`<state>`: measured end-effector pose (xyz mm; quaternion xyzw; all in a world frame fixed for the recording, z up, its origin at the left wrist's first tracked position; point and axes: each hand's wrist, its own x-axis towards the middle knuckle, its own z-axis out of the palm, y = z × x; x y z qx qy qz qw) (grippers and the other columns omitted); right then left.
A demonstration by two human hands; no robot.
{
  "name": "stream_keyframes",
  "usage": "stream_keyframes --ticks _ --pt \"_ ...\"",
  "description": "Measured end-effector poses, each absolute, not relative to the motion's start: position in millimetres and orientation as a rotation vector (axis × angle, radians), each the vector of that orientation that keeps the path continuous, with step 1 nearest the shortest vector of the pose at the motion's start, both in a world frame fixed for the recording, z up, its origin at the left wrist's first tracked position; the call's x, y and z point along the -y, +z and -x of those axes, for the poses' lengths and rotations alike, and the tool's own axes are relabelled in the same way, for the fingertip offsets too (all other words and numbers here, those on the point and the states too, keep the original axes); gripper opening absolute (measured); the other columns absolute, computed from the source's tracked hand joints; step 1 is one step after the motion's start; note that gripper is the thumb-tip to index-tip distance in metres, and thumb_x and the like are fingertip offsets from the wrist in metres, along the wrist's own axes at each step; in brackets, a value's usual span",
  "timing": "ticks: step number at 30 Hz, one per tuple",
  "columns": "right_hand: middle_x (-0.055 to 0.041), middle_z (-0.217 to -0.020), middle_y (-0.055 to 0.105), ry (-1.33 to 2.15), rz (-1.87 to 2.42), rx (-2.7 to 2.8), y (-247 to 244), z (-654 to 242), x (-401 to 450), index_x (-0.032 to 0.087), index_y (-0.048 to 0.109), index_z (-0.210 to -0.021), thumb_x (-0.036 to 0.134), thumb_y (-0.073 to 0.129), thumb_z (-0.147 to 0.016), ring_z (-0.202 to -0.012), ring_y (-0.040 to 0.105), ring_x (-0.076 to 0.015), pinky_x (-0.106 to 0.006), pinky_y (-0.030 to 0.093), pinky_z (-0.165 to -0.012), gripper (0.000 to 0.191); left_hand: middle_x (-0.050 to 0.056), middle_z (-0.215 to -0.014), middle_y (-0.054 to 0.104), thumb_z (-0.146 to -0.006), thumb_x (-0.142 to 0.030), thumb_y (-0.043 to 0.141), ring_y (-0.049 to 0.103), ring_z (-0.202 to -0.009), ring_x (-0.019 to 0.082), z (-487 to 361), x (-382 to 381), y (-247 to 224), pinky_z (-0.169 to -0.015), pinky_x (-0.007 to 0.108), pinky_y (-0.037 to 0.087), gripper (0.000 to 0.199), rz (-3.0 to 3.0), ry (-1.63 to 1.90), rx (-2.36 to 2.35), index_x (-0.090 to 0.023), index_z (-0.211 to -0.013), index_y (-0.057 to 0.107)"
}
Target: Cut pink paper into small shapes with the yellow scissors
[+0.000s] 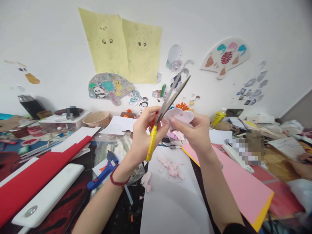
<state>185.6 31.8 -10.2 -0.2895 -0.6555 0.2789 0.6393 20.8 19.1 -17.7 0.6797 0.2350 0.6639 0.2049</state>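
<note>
My left hand (143, 136) is closed around a pair of scissors (172, 97) with yellow and red handles. The blades point up and to the right and stand apart, one of them smeared by motion. Between the fingers of my right hand (198, 133) is a pale pink cut paper piece (179, 115) with rounded lobes. My left fingertips reach its left edge; whether they press on it I cannot tell. Below both hands, pink paper scraps (172, 167) lie on a white sheet (175, 201).
A blue glue gun (103, 174) rests left of the white sheet, near a white bar-shaped device (51, 195) and a red strip (46, 175). Pink card (241, 182) lies to the right. Behind stand a bowl (97, 119) and a yellow bottle (218, 117). Another person's hand (298, 167) shows far right.
</note>
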Motion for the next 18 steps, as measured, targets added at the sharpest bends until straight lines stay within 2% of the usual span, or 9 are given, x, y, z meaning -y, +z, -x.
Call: stream_keyframes --ticks 4,8,12,18 --pt "-0.0011 -0.068 0.073 0.683 0.668 1.527 -13 -185 -36 0.021 0.075 -0.069 0.039 0.087 -0.075 -0.065 0.068 -0.0175 -0.033 0.057 -0.062 0.023 -0.003 -0.079 0.063 -0.082 -0.03 0.085 0.057 -0.067 0.012 -24 -19 -19 -0.061 0.025 0.046 0.034 -1.844 1.88 -0.668 -0.022 -0.108 0.064" --pt "-0.0014 -0.068 0.074 0.725 0.688 1.514 -14 -188 -40 0.02 0.076 -0.071 0.039 0.088 -0.075 -0.064 0.069 -0.0172 -0.031 0.056 -0.06 0.023 -0.003 -0.078 0.063 -0.081 -0.028 0.085 0.057 -0.067 0.011 -24 -23 -22 -0.061 0.025 0.045 0.034 -1.835 1.88 -0.686 -0.023 -0.108 0.064" --pt "-0.0011 -0.065 0.071 0.724 0.69 1.522 -14 -190 -42 0.02 0.075 -0.068 0.04 0.087 -0.076 -0.064 0.066 -0.0161 -0.03 0.054 -0.059 0.025 -0.003 -0.085 0.065 -0.081 -0.022 0.085 0.057 -0.069 0.01 -23 -28 -27 -0.062 0.025 0.043 0.04 -1.847 1.898 -0.692 -0.024 -0.114 0.063" --pt "-0.0008 -0.065 0.072 0.757 0.683 1.583 -12 -192 -42 0.019 0.076 -0.069 0.04 0.086 -0.077 -0.062 0.067 -0.0162 -0.03 0.053 -0.056 0.024 -0.003 -0.081 0.063 -0.083 -0.027 0.083 0.055 -0.067 0.011 -23 -31 -28 -0.064 0.027 0.049 0.036 -1.803 1.934 -0.68 -0.024 -0.112 0.062"
